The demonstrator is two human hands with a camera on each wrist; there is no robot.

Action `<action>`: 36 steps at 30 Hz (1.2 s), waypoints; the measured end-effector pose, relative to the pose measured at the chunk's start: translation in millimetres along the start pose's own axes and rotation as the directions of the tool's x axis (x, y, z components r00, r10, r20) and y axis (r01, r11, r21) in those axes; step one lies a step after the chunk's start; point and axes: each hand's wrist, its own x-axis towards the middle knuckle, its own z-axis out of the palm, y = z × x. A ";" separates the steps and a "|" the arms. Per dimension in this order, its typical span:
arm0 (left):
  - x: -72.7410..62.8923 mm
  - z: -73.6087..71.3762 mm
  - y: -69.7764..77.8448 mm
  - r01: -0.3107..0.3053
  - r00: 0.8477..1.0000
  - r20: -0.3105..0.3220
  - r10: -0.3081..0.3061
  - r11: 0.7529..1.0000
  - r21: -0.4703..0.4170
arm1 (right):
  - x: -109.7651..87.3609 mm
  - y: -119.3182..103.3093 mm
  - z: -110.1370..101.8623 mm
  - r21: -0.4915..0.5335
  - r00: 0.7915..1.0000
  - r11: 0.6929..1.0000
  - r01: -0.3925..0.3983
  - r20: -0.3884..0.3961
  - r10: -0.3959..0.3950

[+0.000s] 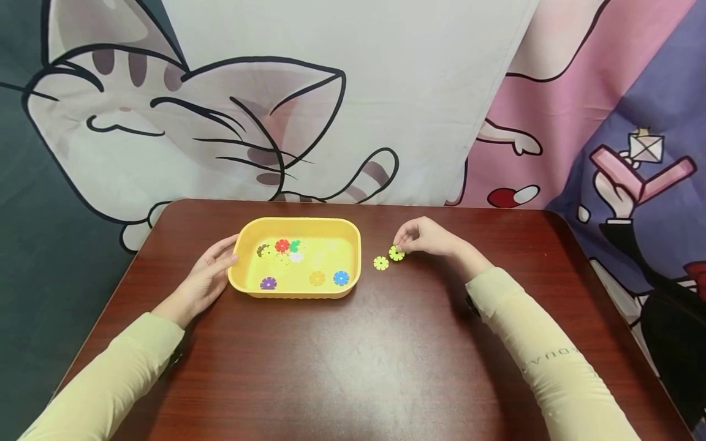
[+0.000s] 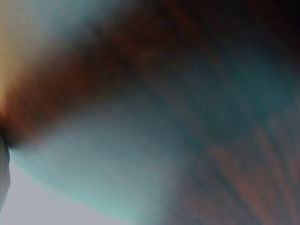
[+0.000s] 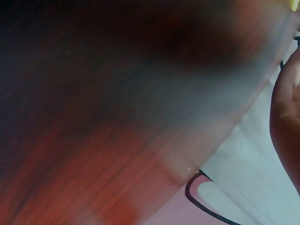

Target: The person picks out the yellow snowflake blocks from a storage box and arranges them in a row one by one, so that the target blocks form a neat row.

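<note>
On the table stands a yellow plastic tub [image 1: 300, 293] holding several flower-shaped discs, among them a red disc [image 1: 282, 245], a purple disc [image 1: 268, 283] and a blue disc [image 1: 341, 278]. My left hand [image 1: 206, 275] grips the tub's left end, thumb at the rim. Right of the tub, my right hand [image 1: 429, 237] pinches a yellow-green flower disc [image 1: 396, 254] between thumb and fingers, just above or at the table top; which one I cannot tell. Beside it a second yellow-green disc [image 1: 381, 263] lies flat on the wood. Both wrist views are mostly blurred.
The brown wooden table [image 1: 353, 367] ends at the back against a hanging cloth [image 1: 430, 110] printed with a cartoon cat. At the far right, the cloth [image 1: 634, 202] is pink and purple with a printed figure.
</note>
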 end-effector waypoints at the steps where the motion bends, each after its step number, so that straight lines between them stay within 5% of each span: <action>1: 0.4 0.2 0.0 -0.001 1.000 0.000 0.001 1.000 0.002 | -0.3 2.0 0.2 0.002 1.000 1.000 -0.002 0.008 0.002; 17: 3.0 2.5 -0.2 -0.021 1.000 0.015 0.022 1.000 -0.016 | -0.8 11.7 7.2 -0.205 1.000 0.979 0.000 -0.005 -0.001; 36: -0.2 0.3 -0.6 -0.011 1.000 0.011 0.012 1.000 -0.023 | -0.4 4.6 14.2 -0.256 0.999 0.966 0.049 0.012 -0.048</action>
